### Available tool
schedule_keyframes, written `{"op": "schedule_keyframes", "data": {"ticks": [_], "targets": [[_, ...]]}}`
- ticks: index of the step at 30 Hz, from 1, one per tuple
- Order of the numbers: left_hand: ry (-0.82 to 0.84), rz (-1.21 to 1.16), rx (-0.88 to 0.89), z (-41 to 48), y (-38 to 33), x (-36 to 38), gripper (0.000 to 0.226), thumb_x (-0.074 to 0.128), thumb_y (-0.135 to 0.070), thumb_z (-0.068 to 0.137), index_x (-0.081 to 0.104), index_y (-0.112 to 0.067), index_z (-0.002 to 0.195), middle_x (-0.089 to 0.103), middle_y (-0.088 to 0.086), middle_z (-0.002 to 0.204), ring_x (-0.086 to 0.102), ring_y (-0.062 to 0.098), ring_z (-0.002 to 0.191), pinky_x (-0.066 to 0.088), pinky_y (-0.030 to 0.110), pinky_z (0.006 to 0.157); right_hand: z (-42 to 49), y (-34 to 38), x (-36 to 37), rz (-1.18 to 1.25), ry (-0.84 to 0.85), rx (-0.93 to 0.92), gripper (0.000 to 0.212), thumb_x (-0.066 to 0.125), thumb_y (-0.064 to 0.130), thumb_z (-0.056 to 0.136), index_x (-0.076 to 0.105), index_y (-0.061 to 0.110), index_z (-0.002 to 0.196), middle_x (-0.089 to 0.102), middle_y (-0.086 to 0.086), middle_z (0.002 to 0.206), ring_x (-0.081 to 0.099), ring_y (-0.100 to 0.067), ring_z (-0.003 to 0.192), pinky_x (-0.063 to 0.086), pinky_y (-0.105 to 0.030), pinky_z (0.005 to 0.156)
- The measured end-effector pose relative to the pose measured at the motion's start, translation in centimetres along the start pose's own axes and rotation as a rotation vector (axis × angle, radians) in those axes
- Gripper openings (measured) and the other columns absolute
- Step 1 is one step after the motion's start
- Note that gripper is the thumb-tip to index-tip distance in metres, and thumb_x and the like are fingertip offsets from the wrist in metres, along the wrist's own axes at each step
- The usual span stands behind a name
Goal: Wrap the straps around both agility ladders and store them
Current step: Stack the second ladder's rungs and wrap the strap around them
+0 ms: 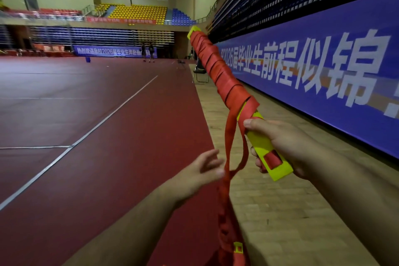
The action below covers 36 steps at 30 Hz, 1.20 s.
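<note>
An agility ladder bundle of yellow rungs slants up and away, wound along most of its length in red strap. My right hand grips the bare yellow lower end, thumb pressing the strap against it. A loose loop of red strap hangs down from the bundle. My left hand touches this hanging strap at its lower part, fingers spread and nearly straight. More red strap with a yellow buckle trails down at the bottom edge.
I stand on a strip of wooden floor between a red court with white lines and a long blue banner wall. A folding chair stands ahead by the wall. Two people stand far off.
</note>
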<state>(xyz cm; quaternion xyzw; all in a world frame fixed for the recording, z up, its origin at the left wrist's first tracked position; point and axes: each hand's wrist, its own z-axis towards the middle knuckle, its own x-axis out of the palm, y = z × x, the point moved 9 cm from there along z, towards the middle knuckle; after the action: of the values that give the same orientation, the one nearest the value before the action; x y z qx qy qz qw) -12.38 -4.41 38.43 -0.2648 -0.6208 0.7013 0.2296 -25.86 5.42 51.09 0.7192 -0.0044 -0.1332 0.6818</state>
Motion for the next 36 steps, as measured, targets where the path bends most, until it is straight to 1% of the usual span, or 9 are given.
{"op": "schedule_keyframes", "data": {"ticks": [4,9,13,16,21,25,27,31,36], "targets": [[-0.058,0.005,0.056,0.7,0.3,2.3,0.046,0.074,-0.023,0.086,0.057,-0.014,0.128,0.070,-0.004,0.103,0.066,0.007,0.098,0.050,0.021,0.087,-0.1,0.3,0.3,-0.094,0.007,0.010,0.029,0.070,0.034,0.090,0.062,0.010,0.103,0.061,-0.016,0.071,0.059,-0.030,0.057,0.051,-0.033,0.051],[-0.019,-0.075,0.051,0.6,0.8,2.6,0.077,0.084,-0.044,0.073,0.046,-0.025,0.137,0.064,-0.002,0.130,0.061,0.011,0.120,0.049,0.032,0.101,-0.6,0.1,0.8,-0.111,0.050,0.017,0.022,0.069,0.024,0.091,0.061,0.007,0.103,0.059,-0.019,0.076,0.057,-0.029,0.058,0.050,-0.033,0.049],[-0.063,0.007,0.116,0.5,0.2,2.1,0.026,0.067,-0.026,0.093,0.057,-0.003,0.101,0.064,-0.004,0.083,0.060,0.007,0.073,0.048,0.019,0.070,-0.5,-0.2,1.4,-0.093,0.069,0.016,0.026,0.067,0.021,0.092,0.060,0.002,0.108,0.056,-0.020,0.077,0.055,-0.026,0.055,0.050,-0.032,0.048],[-0.039,-0.097,0.091,-0.1,0.4,1.8,0.013,0.055,-0.018,0.102,0.049,-0.011,0.093,0.060,0.001,0.076,0.053,0.010,0.059,0.045,0.022,0.060,-0.2,-0.6,1.2,-0.093,0.068,0.025,0.030,0.067,0.023,0.093,0.059,0.002,0.112,0.057,-0.020,0.076,0.056,-0.027,0.056,0.050,-0.032,0.049],[-0.064,-0.205,0.067,-0.5,0.7,1.3,0.044,0.055,-0.054,0.091,0.068,-0.013,0.099,0.069,0.003,0.096,0.063,0.016,0.084,0.049,0.027,0.076,0.1,-1.2,1.3,-0.109,0.054,0.030,0.034,0.067,0.029,0.093,0.057,0.002,0.113,0.058,-0.019,0.074,0.056,-0.028,0.055,0.050,-0.032,0.049],[0.015,-0.086,0.052,-0.8,-0.4,2.6,0.050,0.043,-0.050,0.097,0.063,-0.014,0.126,0.066,-0.010,0.121,0.062,-0.010,0.103,0.049,0.013,0.082,0.2,-1.7,1.7,-0.094,0.085,0.049,0.041,0.066,0.041,0.092,0.059,0.006,0.112,0.059,-0.018,0.071,0.057,-0.029,0.055,0.050,-0.034,0.051],[0.087,-0.103,0.036,-1.0,-0.5,3.3,0.056,0.049,-0.055,0.095,0.064,-0.013,0.129,0.066,-0.003,0.129,0.061,-0.001,0.115,0.046,0.018,0.090,0.2,-1.9,1.7,-0.089,0.095,0.054,0.041,0.064,0.047,0.091,0.060,0.010,0.108,0.060,-0.018,0.070,0.058,-0.029,0.055,0.050,-0.034,0.052],[0.134,-0.207,0.034,-1.0,-0.1,4.2,0.067,0.064,-0.064,0.085,0.064,0.002,0.096,0.069,0.008,0.087,0.063,0.018,0.080,0.047,0.034,0.087,0.3,-2.3,1.7,-0.075,0.130,0.055,0.046,0.064,0.054,0.086,0.063,0.013,0.106,0.058,-0.018,0.070,0.057,-0.030,0.057,0.049,-0.035,0.054],[-0.148,-0.493,-0.053,-1.0,1.0,2.4,0.062,0.041,-0.075,0.072,0.050,-0.014,0.082,0.032,-0.005,0.052,0.028,0.005,0.039,0.045,0.024,0.053,0.5,-2.9,1.5,-0.025,0.154,0.046,0.064,0.066,0.056,0.077,0.059,0.006,0.117,0.057,-0.018,0.069,0.056,-0.029,0.054,0.050,-0.034,0.053]]}}
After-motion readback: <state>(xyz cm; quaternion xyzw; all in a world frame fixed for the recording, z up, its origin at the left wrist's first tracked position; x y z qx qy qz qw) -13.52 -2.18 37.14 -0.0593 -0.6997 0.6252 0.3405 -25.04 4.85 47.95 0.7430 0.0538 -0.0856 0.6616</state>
